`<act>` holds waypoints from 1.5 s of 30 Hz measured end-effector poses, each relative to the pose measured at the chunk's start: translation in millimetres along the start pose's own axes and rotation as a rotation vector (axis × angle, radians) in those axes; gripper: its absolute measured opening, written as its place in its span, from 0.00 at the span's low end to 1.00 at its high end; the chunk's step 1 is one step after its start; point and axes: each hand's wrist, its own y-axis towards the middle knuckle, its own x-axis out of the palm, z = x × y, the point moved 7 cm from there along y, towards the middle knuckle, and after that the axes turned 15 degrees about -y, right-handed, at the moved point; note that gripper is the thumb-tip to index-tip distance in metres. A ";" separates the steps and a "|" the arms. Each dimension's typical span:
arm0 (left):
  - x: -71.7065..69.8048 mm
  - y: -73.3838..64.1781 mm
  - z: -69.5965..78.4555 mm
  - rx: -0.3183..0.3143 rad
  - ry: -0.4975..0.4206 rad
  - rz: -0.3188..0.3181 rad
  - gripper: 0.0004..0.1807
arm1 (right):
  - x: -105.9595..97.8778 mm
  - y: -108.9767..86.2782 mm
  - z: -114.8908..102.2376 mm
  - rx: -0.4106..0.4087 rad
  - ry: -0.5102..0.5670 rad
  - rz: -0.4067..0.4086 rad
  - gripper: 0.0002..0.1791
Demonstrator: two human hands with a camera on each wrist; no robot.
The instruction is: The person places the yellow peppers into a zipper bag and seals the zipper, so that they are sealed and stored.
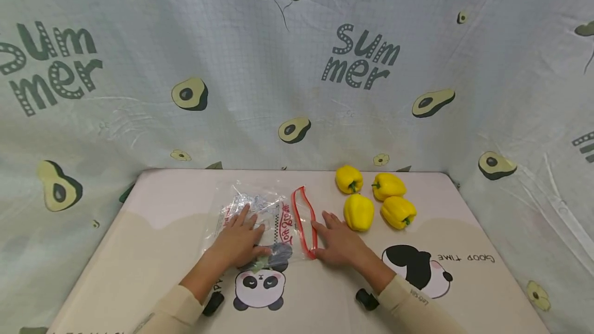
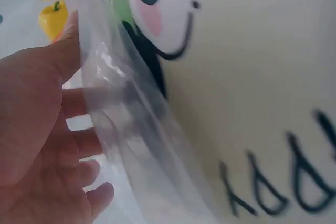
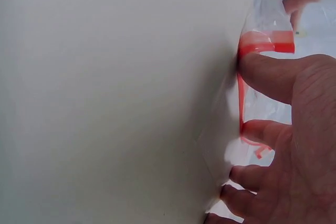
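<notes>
A clear plastic zip bag with red lettering lies flat on the table, its red-edged mouth facing right and parted into a narrow loop. Spread fingers of my left hand rest on the bag's left part; the left wrist view shows the clear film beside the palm. At the mouth, my right hand touches the red edge with thumb and index finger, the other fingers spread on the table. The right wrist view shows the thumb against the red strip. Neither hand grips anything.
Several yellow bell peppers are grouped just beyond and right of my right hand. The pale table carries printed pandas and words. A patterned sheet hangs behind it and at the sides.
</notes>
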 end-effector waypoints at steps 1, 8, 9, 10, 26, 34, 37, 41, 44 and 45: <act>-0.5 2.7 3.5 0.007 0.017 0.018 0.39 | -0.4 0.3 0.2 0.001 -0.003 -0.003 0.42; 9.5 18.7 23.8 0.029 0.071 0.052 0.41 | -3.4 0.0 0.7 0.007 -0.004 0.002 0.42; 11.2 19.2 23.9 0.014 0.044 0.043 0.42 | -3.5 0.1 0.6 0.007 -0.004 0.005 0.41; 12.8 19.1 23.7 -0.003 0.013 0.031 0.43 | -3.5 0.3 0.1 0.002 -0.005 0.009 0.41; 8.8 17.5 21.5 -0.097 -0.125 0.055 0.30 | -5.1 1.4 -4.8 0.007 -0.037 -0.020 0.41; 12.0 24.0 35.7 -0.257 -0.182 0.110 0.44 | -6.0 2.7 -5.8 -0.004 -0.066 -0.020 0.42; 12.5 28.1 39.7 -0.244 -0.170 0.110 0.41 | -7.2 2.4 -5.4 0.004 -0.078 -0.024 0.42; 12.9 35.4 41.4 -0.266 -0.168 0.164 0.39 | -6.7 2.1 -6.0 0.004 -0.079 -0.028 0.41; 12.4 38.8 39.5 -0.328 -0.188 0.234 0.38 | -5.3 2.1 -7.1 0.003 -0.078 -0.029 0.41; 12.2 39.1 38.8 -0.348 -0.202 0.255 0.36 | -5.3 2.1 -7.4 0.004 -0.077 -0.030 0.41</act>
